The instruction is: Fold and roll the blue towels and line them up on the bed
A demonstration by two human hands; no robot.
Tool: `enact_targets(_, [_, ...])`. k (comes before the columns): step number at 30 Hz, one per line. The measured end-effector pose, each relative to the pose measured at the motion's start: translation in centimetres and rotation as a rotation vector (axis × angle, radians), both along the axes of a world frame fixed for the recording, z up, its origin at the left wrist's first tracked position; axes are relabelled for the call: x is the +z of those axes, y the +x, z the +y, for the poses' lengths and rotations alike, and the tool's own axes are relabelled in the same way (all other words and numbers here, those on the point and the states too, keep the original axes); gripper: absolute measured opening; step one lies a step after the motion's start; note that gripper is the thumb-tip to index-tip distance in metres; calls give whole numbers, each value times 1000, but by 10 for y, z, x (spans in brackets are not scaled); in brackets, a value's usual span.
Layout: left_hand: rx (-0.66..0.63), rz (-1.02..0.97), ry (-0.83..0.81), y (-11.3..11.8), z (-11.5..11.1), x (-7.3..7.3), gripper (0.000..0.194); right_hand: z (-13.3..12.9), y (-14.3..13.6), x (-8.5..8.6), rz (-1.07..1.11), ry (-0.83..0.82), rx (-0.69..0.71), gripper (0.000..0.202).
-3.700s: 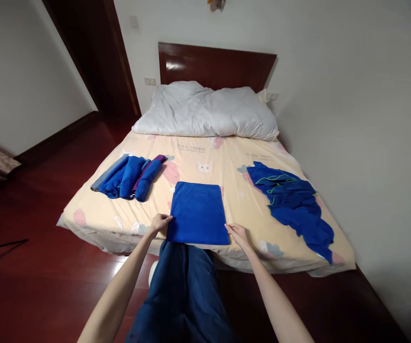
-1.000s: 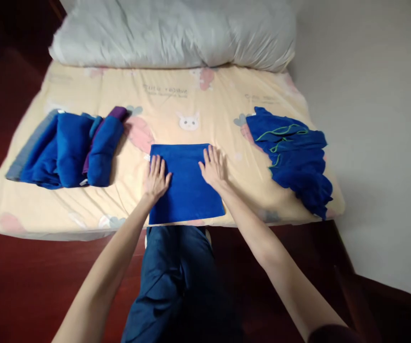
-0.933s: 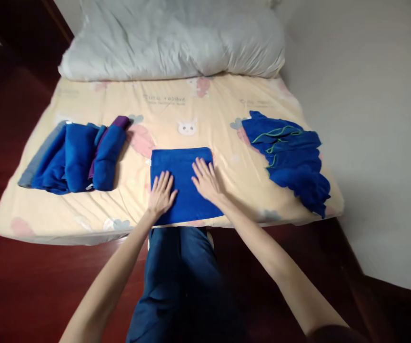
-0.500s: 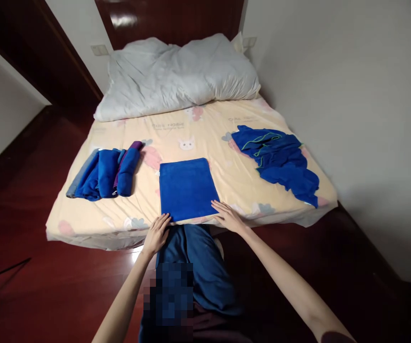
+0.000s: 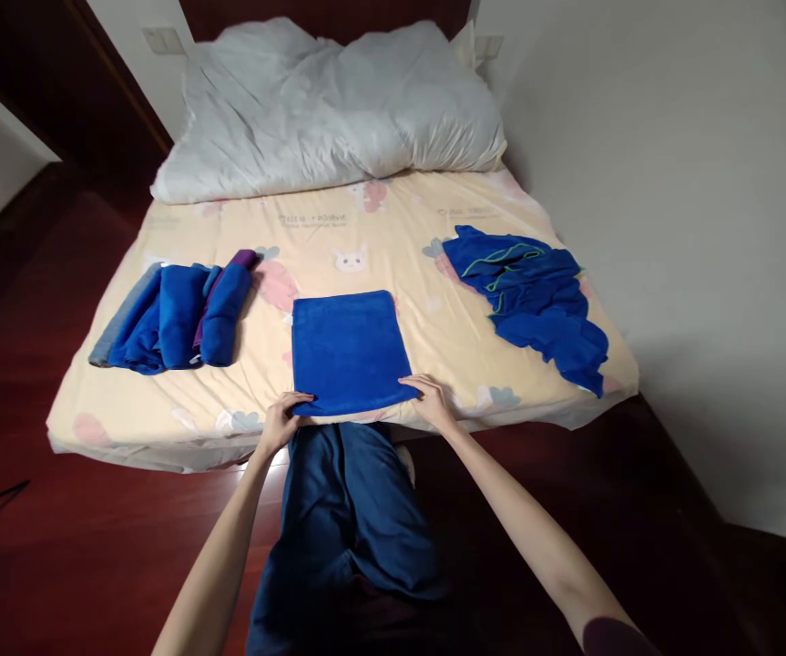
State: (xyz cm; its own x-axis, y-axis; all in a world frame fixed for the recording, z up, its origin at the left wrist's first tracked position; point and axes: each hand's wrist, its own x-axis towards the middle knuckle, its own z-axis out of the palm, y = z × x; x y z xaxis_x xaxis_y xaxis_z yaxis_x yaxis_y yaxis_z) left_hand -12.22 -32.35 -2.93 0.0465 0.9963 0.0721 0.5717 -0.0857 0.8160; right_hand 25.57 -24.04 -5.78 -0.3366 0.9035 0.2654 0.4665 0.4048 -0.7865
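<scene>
A blue towel (image 5: 348, 351), folded into a flat, near-square shape, lies by the front edge of the bed. At its near left corner, my left hand (image 5: 284, 419) pinches the cloth between thumb and fingers. My right hand (image 5: 429, 399) grips the near right corner the same way. The towel's near edge is slightly raised between them. Off to the left lie several rolled towels (image 5: 184, 310), mostly blue, with a purple and a grey one among them. A crumpled heap of blue cloths (image 5: 529, 296) with green edging rests on the right.
The bed (image 5: 352, 228) has a yellow patterned sheet. A bulky white quilt (image 5: 338, 109) is bunched across its far end. A wall (image 5: 672, 228) runs along the right, and dark red flooring (image 5: 10, 383) shows on the left.
Both hands went from lying flat on the towel's near corners to pinching them. The near edge has lifted a little. The view has tilted down and moved somewhat closer.
</scene>
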Motion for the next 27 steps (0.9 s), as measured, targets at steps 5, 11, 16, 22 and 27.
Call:
enact_targets(5, [-10,-31,-18,-3,10,-4,29,16,-4,-1,49,-26,35,46])
enact_targets(11, [99,-79,-70,1,14,-9,29,21,0,-1,52,-134,35,43])
enact_targets(16, [310,-217,-134,1,15,-19,40,25,0,0,180,-298,-105,28])
enact_targets(22, [419,-318,-125,3,17,-20,45,34,-7,2,366,-419,-243,24])
enact_targets(27, [444,-343,-99,5,18,-23,49,34,-10,1,371,-457,-253,33])
